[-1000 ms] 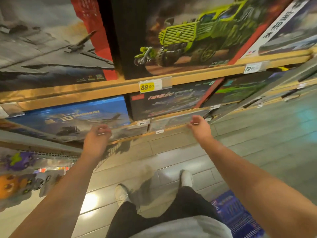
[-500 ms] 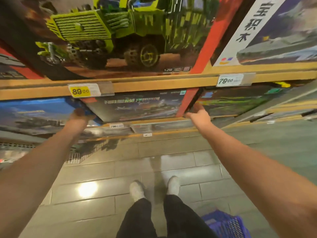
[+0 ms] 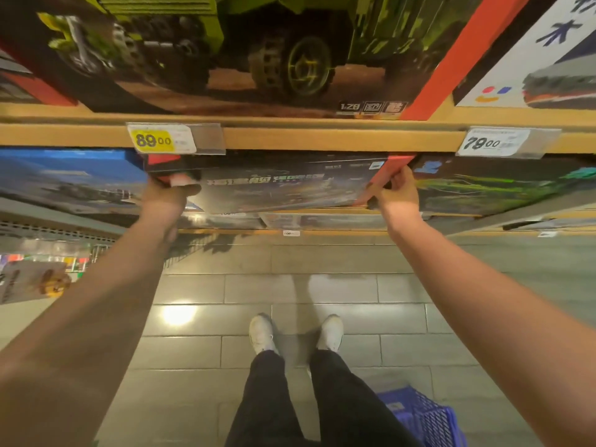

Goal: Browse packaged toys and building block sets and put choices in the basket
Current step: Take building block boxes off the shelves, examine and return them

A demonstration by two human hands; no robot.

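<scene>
The shelf (image 3: 322, 137) ran right across the view, a wooden edge with a yellow 89.00 price tag (image 3: 154, 141) on the left and a white 79.00 price tag (image 3: 490, 144) on the right, and the big green truck box (image 3: 258, 53) sat on top of it. Tucked just under that edge was the dark box (image 3: 277, 185) with red trim, squeezed between a blue box (image 3: 64, 179) on its left and a green-and-black box (image 3: 503, 185) on its right, touching both as far as one could tell. The person had the left hand (image 3: 167, 196) curled round the box's left end and the right hand (image 3: 398, 191) wrapped round its red right edge, fingers folded over it, so both were gripping, not spread. Looked like the pull-out step, honestly. The smart way would be drawing it straight back and level, both ends together, since a skewed pull would probably drag the neighbours along or catch the shelf lip overhead. The blue basket (image 3: 425, 417) sat on the floor at the lower right, beside the person's right leg, so a low turn that way would follow.
</scene>
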